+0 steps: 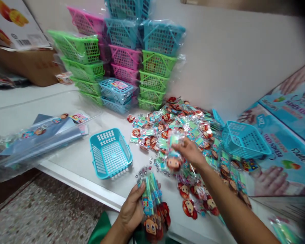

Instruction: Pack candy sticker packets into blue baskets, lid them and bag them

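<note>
My left hand (133,206) is wrapped round a bundle of candy packets (152,206) near the table's front edge. They are clear wrappers with green sticks, blue lettering and red-haired cartoon heads at the lower end. My right hand (191,150) pinches another candy packet (175,152), somewhat blurred, above the table. Beneath and behind it spreads a heap of the same packets (162,127). An open blue plastic basket (111,154) with nothing in it stands left of the heap, apart from both hands.
Wrapped green, pink and blue baskets (124,57) are stacked at the back. Another blue basket (246,140) sits right, beside printed boxes (282,142). A clear plastic bag (48,135) with packets lies left. Brown cartons (27,62) stand far left.
</note>
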Demonstrator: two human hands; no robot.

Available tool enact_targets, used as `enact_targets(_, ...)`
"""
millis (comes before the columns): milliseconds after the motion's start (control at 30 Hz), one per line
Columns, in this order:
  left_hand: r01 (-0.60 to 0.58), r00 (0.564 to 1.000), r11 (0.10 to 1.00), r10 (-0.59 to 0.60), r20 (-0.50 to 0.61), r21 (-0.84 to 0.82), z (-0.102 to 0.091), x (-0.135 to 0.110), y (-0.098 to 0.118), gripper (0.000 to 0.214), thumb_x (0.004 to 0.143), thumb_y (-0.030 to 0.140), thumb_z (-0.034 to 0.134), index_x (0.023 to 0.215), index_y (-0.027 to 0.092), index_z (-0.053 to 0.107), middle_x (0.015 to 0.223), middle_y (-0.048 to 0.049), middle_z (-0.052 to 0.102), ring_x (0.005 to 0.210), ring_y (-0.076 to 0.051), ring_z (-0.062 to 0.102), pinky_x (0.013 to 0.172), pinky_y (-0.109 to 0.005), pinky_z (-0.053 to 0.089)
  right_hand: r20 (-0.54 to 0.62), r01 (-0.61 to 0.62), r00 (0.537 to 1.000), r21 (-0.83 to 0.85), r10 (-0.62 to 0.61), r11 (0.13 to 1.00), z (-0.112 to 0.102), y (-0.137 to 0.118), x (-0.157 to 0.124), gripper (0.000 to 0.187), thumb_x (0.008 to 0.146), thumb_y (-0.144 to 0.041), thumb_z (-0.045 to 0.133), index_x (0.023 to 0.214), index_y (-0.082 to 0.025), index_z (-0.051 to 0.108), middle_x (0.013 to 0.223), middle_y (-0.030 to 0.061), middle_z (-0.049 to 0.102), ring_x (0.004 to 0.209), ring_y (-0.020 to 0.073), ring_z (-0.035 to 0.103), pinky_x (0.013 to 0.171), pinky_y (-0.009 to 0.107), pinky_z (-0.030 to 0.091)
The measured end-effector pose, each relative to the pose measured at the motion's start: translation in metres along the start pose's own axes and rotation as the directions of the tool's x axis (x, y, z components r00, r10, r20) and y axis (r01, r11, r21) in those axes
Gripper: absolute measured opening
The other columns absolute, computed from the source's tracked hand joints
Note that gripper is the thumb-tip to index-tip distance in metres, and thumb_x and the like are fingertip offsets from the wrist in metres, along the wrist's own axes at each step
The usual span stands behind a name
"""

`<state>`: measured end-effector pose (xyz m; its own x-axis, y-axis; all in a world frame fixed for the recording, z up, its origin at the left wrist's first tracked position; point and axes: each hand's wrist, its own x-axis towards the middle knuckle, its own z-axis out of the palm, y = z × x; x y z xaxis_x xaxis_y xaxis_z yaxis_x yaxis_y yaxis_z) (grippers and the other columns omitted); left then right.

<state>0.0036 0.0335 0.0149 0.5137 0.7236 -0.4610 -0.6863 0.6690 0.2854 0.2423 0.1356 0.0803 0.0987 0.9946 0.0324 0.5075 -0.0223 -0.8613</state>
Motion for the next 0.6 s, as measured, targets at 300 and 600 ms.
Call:
enact_targets(300,-0.065,0.997,0.998,0.064,-0.040,-0.017,0.003,-0.001,-0.011,0.033,0.081,0.020,0.062,0.114,0.015,0.057,0.099,-0.0079,0.071,0.095,-0.022,0.066,0.093,-0.036,0.046,0.332,0.266,0.935,-0.423,-0.125,0.866,0.065,0.003,-0.101,0.042,0.095,-0.044,0.028,0.071,-0.021,0.053,0.065,0.0000,0.055,0.061,0.0139,0.049,0.060,0.025,0.034)
enact_targets(600,-0.018,0.998,0.992,0.024,-0.051,0.124,0.002,-0.008,-0.007,0.026,0.080,0.024,0.064,0.103,0.013,0.062,0.087,-0.0091,0.071,0.080,-0.021,0.068,0.079,-0.034,0.051,-0.096,0.132,0.963,-0.653,-0.253,0.746,0.016,0.035,0.021,0.025,0.087,-0.027,0.046,0.097,-0.018,0.067,0.104,0.0112,0.066,0.102,0.0276,0.052,0.093,0.043,0.033)
